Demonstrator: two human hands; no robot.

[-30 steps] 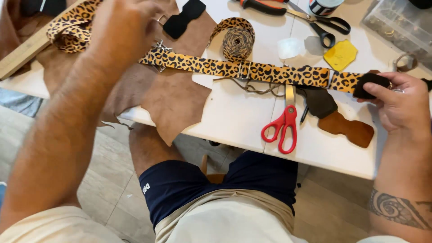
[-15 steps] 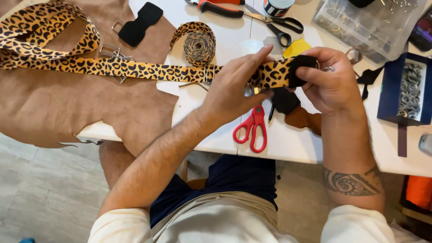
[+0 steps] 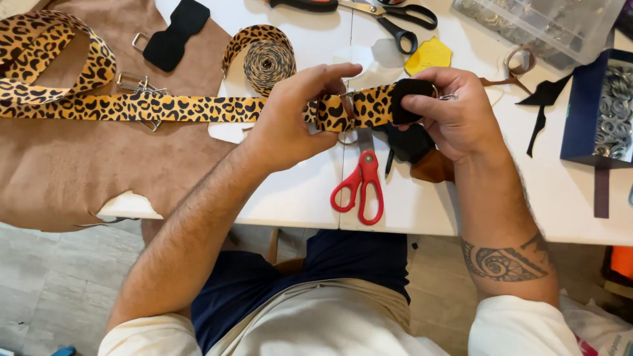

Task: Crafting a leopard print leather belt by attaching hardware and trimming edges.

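One leopard-print strap (image 3: 165,107) runs across the table (image 3: 297,191) from a loop at the far left to the middle, where both hands hold its end just above the tabletop. The left hand (image 3: 290,122) grips the strap with thumb below and fingers stretched over the top. The right hand (image 3: 455,115) pinches the very end, where a black patch (image 3: 409,100) wraps the strap, thumb pressed on the patch. Between the hands a metal ring (image 3: 346,105) sits on the strap.

Directly under the hands lie one pair of red scissors (image 3: 359,188), a black leather piece (image 3: 412,142) and a brown leather piece (image 3: 432,168) (these two partly hidden by the right hand). A second, rolled-up length of leopard strap (image 3: 264,59) lies behind the left hand. One black bow-shaped piece (image 3: 175,33) rests on the tan hide (image 3: 79,171) that covers the left of the table, and metal buckles (image 3: 138,86) lie by the strap there; their count is unclear.

At the far edge: one pair of black scissors (image 3: 402,20), a yellow scrap (image 3: 428,56), a small strip loop (image 3: 521,60) and black offcuts (image 3: 544,99).

Two containers stand at the right: a clear plastic box (image 3: 541,26) with small metal parts, and a dark blue box (image 3: 580,112) full of metal rings (image 3: 613,99)
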